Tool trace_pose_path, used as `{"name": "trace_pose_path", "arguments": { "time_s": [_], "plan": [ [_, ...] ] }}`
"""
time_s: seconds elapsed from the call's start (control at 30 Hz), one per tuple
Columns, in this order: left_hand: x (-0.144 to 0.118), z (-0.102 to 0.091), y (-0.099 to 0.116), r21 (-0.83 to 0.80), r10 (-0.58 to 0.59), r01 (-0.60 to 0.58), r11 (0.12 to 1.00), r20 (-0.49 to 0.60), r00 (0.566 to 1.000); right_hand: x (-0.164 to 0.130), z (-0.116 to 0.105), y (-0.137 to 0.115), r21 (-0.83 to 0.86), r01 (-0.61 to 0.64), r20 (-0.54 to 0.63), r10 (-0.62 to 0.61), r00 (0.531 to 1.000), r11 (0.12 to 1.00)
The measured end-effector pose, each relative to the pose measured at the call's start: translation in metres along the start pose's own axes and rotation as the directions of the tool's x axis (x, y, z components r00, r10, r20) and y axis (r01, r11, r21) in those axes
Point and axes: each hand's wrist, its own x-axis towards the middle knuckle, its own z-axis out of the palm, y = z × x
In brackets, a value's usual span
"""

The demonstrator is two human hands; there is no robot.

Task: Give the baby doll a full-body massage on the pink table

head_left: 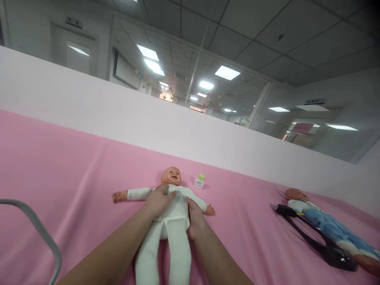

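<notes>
A baby doll (173,202) with a bald head lies on its back, dressed in a white long-sleeved top and white trousers. Its arms are spread out to the sides. My left hand (158,201) rests on the doll's upper chest, thumb apart from the fingers. Against the other side of its torso, my right hand (196,219) is cupped around the edge of the top, with some fingers hidden by the doll. Beside the doll's head stands a small white bottle (199,182) with a green cap.
Pink cloth (237,229) covers the surface. A second doll (326,223) in blue and white clothes lies at the right, with a black band-like object (317,241) beside it. A grey curved tube (38,225) is at the left. A low white wall (184,130) runs behind.
</notes>
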Motion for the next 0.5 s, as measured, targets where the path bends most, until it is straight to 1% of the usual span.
{"name": "trace_pose_path", "arguments": {
  "time_s": [0.07, 0.1, 0.17, 0.23, 0.3, 0.37, 0.43, 0.5],
  "plan": [
    [0.004, -0.007, -0.003, -0.230, -0.092, 0.091, 0.969, 0.005, 0.996, 0.008, -0.001, -0.002, -0.011, -0.041, 0.035, 0.041, 0.999, 0.999],
    [0.006, -0.009, -0.005, -0.353, -0.142, 0.141, 0.925, 0.023, 0.990, 0.012, -0.001, -0.003, -0.027, -0.038, 0.041, 0.039, 0.998, 0.999],
    [0.008, -0.014, -0.006, -0.570, -0.216, 0.231, 0.789, 0.094, 0.972, 0.016, 0.000, -0.006, -0.073, 0.027, 0.027, -0.025, 0.999, 0.997],
    [0.007, -0.016, -0.005, -0.705, -0.267, 0.322, 0.632, 0.192, 0.944, 0.019, 0.003, -0.010, -0.141, 0.141, -0.006, -0.144, 0.990, 0.980],
    [0.005, -0.018, -0.001, -0.772, -0.283, 0.398, 0.496, 0.289, 0.914, 0.019, 0.010, -0.014, -0.219, 0.252, -0.001, -0.259, 0.966, 0.943],
    [0.004, -0.019, 0.005, -0.796, -0.280, 0.458, 0.397, 0.370, 0.886, 0.017, 0.019, -0.018, -0.286, 0.332, 0.049, -0.333, 0.942, 0.899],
    [0.004, -0.020, 0.011, -0.808, -0.251, 0.496, 0.319, 0.432, 0.866, 0.013, 0.030, -0.021, -0.348, 0.378, 0.109, -0.363, 0.925, 0.858],
    [0.007, -0.020, 0.016, -0.820, -0.220, 0.510, 0.259, 0.464, 0.858, 0.010, 0.041, -0.023, -0.417, 0.403, 0.163, -0.369, 0.915, 0.815]
  ]
}}
